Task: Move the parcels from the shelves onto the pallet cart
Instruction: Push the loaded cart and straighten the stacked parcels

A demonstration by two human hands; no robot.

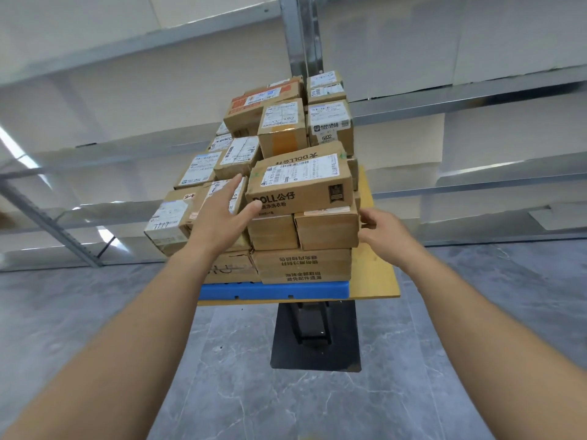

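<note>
- Looking down over both forearms, I see the parcels (281,128) stacked several layers deep on the pallet cart: plain brown corrugated cardboard, square-cornered, most with white printed labels and a few with glossy tape.
- The stack sits on a blue plastic pallet (273,290), which lies on a flat yellow board (374,274) over a black metal base (317,354) (the floor (158,344) is grey marbled tile).
- At the near right corner a flat oblong DOLL carton (300,185) rests on two smaller boxes.
- My left hand (219,217) is spread wide, fingers straight over the labelled boxes just left of that carton; the thumb touches its lower left corner and nothing is clasped.
- My right hand (386,231) is at the right edge of the small box (327,230) under the carton, fingers curled against its side; I cannot tell whether they clasp it or only touch.
- Behind stand grey metal shelves (476,100) with pale boards.
</note>
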